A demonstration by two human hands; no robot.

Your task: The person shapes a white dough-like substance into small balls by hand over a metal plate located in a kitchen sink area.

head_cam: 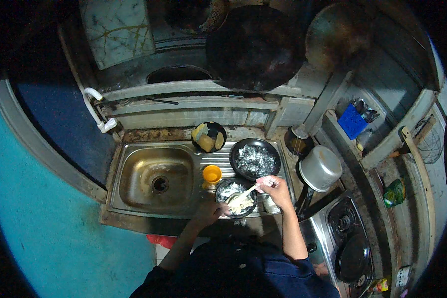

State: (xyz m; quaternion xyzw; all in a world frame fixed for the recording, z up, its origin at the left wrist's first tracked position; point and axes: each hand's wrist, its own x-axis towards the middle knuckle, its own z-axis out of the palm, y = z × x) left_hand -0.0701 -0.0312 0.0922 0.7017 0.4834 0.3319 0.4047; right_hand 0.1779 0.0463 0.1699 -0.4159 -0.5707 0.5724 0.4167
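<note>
My right hand (275, 189) pinches the upper end of a pale, slender spoon-like utensil (250, 190), its fingers coated with white powder. The utensil's lower end rests in a lumpy, cream-coloured mixture (241, 204) inside a small black bowl (254, 212). White powder lies on the bowl's far side. My left hand (211, 213) is at the bowl's near left rim, its fingertips by the mixture; shade hides how they close. Just beyond sits a larger black dish (235, 167) scattered with white powder. An orange cup (212, 173) stands left of it.
At left is a steel sink basin (134, 186) with a white tap (93, 111). A black plate (219, 130) of yellowish pieces sits behind the drainboard. An aluminium pot (322, 167) and gas stove (342, 212) stand right. A large dark wok (255, 48) hangs at the back.
</note>
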